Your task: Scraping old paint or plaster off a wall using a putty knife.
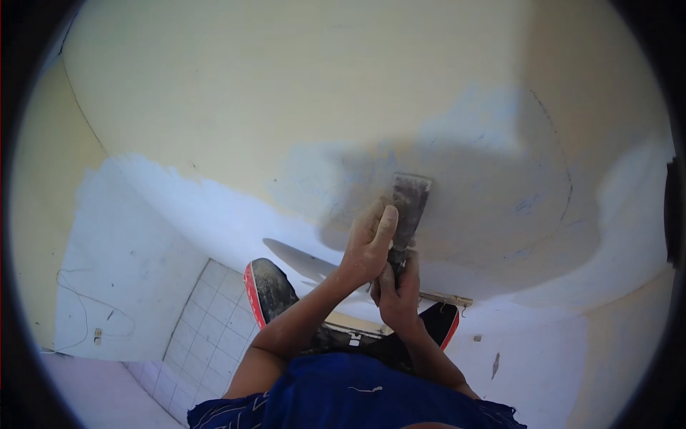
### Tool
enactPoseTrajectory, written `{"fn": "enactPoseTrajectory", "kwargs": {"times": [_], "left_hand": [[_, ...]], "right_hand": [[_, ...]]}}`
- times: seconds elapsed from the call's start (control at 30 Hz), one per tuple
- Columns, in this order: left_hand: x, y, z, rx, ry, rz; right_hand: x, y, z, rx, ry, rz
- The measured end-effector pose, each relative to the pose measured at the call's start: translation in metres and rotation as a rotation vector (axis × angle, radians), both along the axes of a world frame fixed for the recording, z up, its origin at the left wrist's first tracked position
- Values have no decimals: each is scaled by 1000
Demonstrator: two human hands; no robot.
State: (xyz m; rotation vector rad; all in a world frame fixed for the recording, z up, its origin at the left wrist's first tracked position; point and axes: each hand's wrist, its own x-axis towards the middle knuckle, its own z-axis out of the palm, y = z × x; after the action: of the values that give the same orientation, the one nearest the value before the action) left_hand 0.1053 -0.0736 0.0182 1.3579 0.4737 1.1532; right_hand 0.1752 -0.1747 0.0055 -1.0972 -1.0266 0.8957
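Observation:
A putty knife (412,207) with a wide, dirty grey metal blade points up in front of the wall. Its dark handle end sits in my right hand (401,294), whose fingers are closed round it. My left hand (370,239) is closed at the left edge of the blade, thumb up along it and fingers curled partly out of sight behind. Pale dust or putty coats the left fingers. Behind the blade, the wall (343,86) has cream paint with whitish and bluish-grey patches. My shadow falls across it.
My dark shoes (275,289) with red-edged soles stand apart, near a wooden board end (446,297). A pale, flat, blade-shaped thing (296,259) is by the left shoe. White floor tiles (214,307) lie far below. At left, a loose wire (80,300) hangs by a wall socket (98,334).

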Motion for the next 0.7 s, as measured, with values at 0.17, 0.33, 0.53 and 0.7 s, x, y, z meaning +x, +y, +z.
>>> {"fn": "enactPoseTrajectory", "kwargs": {"times": [0.17,0.33,0.53,0.7], "left_hand": [[14,-5,11,54,63,176],[13,3,57,16,7,256],[-2,5,36,57,47,194],[-5,10,60,-21,-23,125]], "right_hand": [[0,-10,6,-94,76,84],[-6,0,50,-71,101,111],[-16,-5,38,-113,154,139],[-21,2,61,-119,133,129]]}}
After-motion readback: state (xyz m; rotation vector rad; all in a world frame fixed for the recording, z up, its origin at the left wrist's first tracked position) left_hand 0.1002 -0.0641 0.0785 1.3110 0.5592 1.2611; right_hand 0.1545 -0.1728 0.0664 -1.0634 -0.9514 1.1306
